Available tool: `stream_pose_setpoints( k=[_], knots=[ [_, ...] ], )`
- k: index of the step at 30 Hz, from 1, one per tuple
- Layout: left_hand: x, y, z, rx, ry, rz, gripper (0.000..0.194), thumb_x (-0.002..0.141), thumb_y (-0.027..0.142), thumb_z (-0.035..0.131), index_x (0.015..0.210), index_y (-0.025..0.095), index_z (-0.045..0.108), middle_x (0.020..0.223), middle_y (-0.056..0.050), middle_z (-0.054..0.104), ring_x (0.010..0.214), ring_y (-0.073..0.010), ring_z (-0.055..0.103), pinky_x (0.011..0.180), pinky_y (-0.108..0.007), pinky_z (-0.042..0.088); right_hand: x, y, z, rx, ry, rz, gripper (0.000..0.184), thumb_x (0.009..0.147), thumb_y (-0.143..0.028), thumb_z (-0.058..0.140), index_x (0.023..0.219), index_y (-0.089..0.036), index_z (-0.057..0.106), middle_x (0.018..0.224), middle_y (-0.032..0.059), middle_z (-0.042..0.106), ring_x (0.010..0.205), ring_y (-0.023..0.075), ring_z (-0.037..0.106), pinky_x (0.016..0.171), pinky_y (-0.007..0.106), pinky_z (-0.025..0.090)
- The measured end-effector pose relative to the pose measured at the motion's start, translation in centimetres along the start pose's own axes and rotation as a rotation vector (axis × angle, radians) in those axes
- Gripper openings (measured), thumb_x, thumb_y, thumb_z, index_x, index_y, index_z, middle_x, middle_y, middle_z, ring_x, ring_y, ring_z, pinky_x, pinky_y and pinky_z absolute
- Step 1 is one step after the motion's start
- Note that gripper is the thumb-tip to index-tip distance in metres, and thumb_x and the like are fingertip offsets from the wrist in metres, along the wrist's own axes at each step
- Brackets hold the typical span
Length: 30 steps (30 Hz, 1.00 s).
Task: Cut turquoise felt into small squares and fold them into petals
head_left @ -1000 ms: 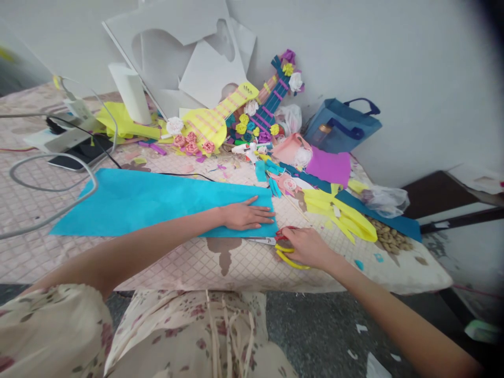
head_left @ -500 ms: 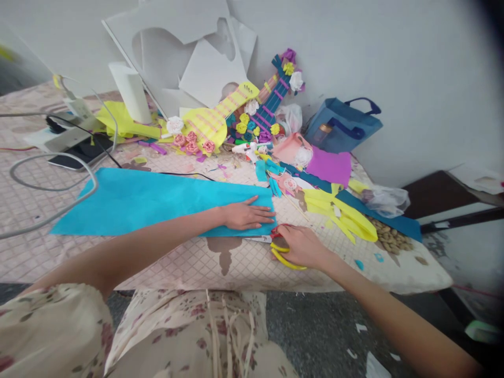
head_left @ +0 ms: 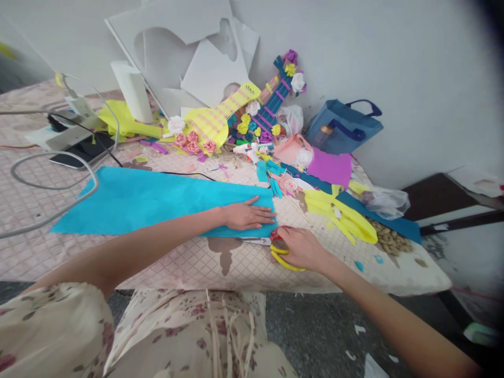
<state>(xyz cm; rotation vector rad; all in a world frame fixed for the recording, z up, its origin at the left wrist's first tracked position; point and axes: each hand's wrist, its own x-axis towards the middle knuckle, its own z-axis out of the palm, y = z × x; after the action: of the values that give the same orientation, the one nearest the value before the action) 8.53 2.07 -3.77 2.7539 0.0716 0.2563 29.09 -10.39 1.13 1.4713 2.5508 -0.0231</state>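
A long cyan felt sheet (head_left: 149,202) lies flat on the quilted table cover. My left hand (head_left: 246,216) rests on the sheet's right end, palm down with fingers stretched out. Just right of it, my right hand (head_left: 301,248) is closed around the yellow and red handles of a pair of scissors (head_left: 277,252). The scissor blades point left along the sheet's lower right edge, close to my left hand.
Craft pieces crowd the back: yellow and blue felt guitars (head_left: 220,118), white cut boards (head_left: 185,47), a white roll (head_left: 132,92), a blue bag (head_left: 340,126), purple felt (head_left: 329,167), yellow strips (head_left: 340,212). Cables (head_left: 51,184) and a dark phone (head_left: 81,152) lie at left. The table edge (head_left: 236,283) runs near me.
My right hand and the scissors have slid a little to the left, toward the sheet's corner. My left hand has stayed put on the felt.
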Motion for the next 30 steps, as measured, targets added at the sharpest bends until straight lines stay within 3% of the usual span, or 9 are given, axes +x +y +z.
stream_pose_setpoints(
  k=[14,22,30],
  knots=[
    [0.1,0.1,0.0,0.005,-0.034,-0.032,0.047,0.096,0.036,0.025,0.141,0.025,0.035,0.15,-0.001,0.028,0.139,-0.018,0.023,0.113,-0.044,-0.009,1.2,-1.1,0.0,0.011,-0.01,0.0,0.042,0.08,-0.053,0.052,0.099,-0.015,0.052,0.093,0.0098,0.067,0.088,0.0256,0.063,0.07,0.031,0.041],
    [0.1,0.0,0.0,0.014,-0.027,-0.015,0.047,0.096,0.036,0.024,0.14,0.025,0.035,0.15,-0.002,0.028,0.138,-0.0184,0.023,0.113,-0.045,-0.008,1.2,-1.0,0.0,-0.005,-0.054,0.013,0.045,0.078,-0.056,0.054,0.099,-0.017,0.054,0.089,0.0084,0.069,0.081,0.0263,0.066,0.063,0.03,0.04],
    [0.0,-0.1,0.2,0.019,-0.001,0.006,0.047,0.096,0.036,0.024,0.14,0.023,0.035,0.148,-0.004,0.031,0.137,-0.0196,0.026,0.113,-0.046,-0.006,0.7,-1.2,-0.2,0.019,-0.02,0.024,0.044,0.08,-0.053,0.053,0.102,-0.016,0.052,0.097,0.0103,0.067,0.091,0.0266,0.063,0.072,0.032,0.042]
  ],
)
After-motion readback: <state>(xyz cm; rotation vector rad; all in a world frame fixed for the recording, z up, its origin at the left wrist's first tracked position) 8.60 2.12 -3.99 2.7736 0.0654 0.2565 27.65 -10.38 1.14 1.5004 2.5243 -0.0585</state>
